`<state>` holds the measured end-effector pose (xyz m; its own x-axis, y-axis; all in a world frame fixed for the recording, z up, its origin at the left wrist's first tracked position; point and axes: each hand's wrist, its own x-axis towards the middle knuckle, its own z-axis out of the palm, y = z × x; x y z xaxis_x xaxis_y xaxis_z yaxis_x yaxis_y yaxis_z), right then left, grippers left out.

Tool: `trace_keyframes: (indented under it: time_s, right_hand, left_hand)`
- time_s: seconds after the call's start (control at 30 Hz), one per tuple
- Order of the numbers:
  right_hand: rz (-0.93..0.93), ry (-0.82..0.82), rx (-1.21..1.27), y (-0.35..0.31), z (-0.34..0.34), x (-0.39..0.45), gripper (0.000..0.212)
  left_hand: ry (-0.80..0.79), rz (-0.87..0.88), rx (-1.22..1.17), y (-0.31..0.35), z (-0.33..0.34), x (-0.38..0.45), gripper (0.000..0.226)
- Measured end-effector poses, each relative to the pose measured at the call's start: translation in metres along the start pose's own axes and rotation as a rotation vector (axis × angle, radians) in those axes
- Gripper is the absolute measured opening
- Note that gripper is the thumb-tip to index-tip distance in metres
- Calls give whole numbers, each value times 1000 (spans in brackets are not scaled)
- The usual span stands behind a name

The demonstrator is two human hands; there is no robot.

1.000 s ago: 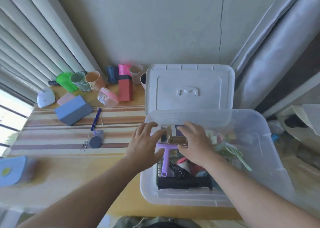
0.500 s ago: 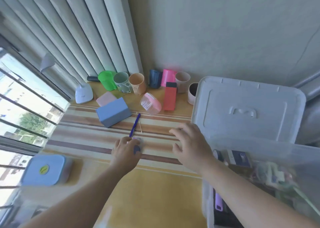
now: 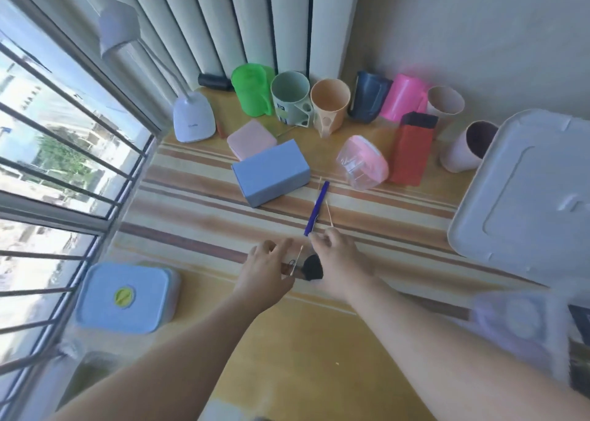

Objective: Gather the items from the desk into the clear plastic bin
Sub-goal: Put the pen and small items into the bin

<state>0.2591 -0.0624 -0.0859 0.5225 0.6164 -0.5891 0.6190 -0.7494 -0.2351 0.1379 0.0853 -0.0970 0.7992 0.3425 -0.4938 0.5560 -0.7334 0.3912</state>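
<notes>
My left hand [image 3: 266,270] and my right hand [image 3: 338,257] rest close together on the striped mat. Between them lie a small dark round object [image 3: 313,269] and small metal clips [image 3: 290,264]. My left hand's fingers are spread by the clips and hold nothing. My right hand's fingers curl at the near end of a blue pen [image 3: 316,208] and a thin stick [image 3: 329,213]; whether they grip anything is unclear. The clear plastic bin [image 3: 517,321] is blurred at the lower right, and its white lid [image 3: 536,190] stands open behind it.
A blue box [image 3: 271,173], pink box [image 3: 251,139], pink-lidded clear tub [image 3: 364,162] and red box [image 3: 412,149] lie beyond. Several cups [image 3: 292,98] line the wall. A white lamp [image 3: 193,120] stands back left, a blue lunch box [image 3: 124,296] near left.
Both hands left the bin and moved left onto the mat. My right hand has now come beside my left at the small dark object. The view swung left.
</notes>
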Motion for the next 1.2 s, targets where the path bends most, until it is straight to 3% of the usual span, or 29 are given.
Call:
trace_keyframes:
  time_s: [0.07,0.2,0.37,0.47,0.57,0.7,0.83,1.07,1.2]
  right_hand:
    - [-16,47,-92,-3,11,1,85]
    - [-30,149,-163,4,23,-5,64]
    - [10,129,-23,13,28,-20,55]
    - [130,84,266,21,31,-36,38]
    - [252,98,549,35,36,-51,38]
    - [290,58,587,56,42,-65,32]
    - [311,171,517,69,47,-76,16]
    - [364,348,554,99,50,-104,21]
    - [350,313,406,110,61,-127,34]
  left_hand:
    - [-9,20,18,-1,0,7,75]
    - [-20,46,73,-6,2,13,77]
    - [-25,79,110,-7,3,16,71]
    - [-51,93,133,-3,3,21,64]
    - [-88,118,164,4,8,23,53]
    - [-177,165,218,15,17,25,21]
    - [-191,175,204,23,22,25,12]
    - [-169,135,203,43,27,18,16]
    - [-163,191,221,61,33,17,23]
